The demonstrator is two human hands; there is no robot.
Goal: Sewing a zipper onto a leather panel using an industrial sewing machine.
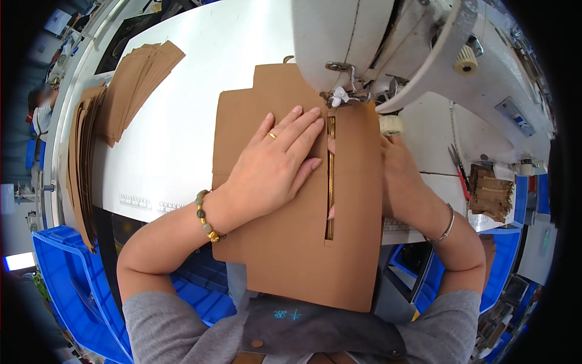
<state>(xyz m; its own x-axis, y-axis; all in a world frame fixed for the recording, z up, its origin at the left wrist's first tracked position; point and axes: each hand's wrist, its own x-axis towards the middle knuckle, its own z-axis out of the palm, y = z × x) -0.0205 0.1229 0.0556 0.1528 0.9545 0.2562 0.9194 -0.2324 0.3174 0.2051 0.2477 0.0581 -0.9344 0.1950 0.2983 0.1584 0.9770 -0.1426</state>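
Note:
A large brown panel (273,242), leather-like with notched corners, lies under the white sewing machine head (357,48). A long narrow slot in it shows a gold-toothed zipper (331,176) running toward the needle area. My left hand (270,161) rests flat on the panel, left of the zipper, fingers stretched toward the machine. At the panel's right edge, my right hand (401,182) reaches beneath it. Most of its fingers are hidden; bits of skin show through the zipper slot. The panel's near end hangs over the table edge in front of my apron.
Stacks of brown strips (133,91) lie at the left on the white table (200,67). Red-handled scissors (462,176) and small dark brown pieces (490,194) are at the right. Blue bins (79,285) stand below the table. A person (42,115) is far left.

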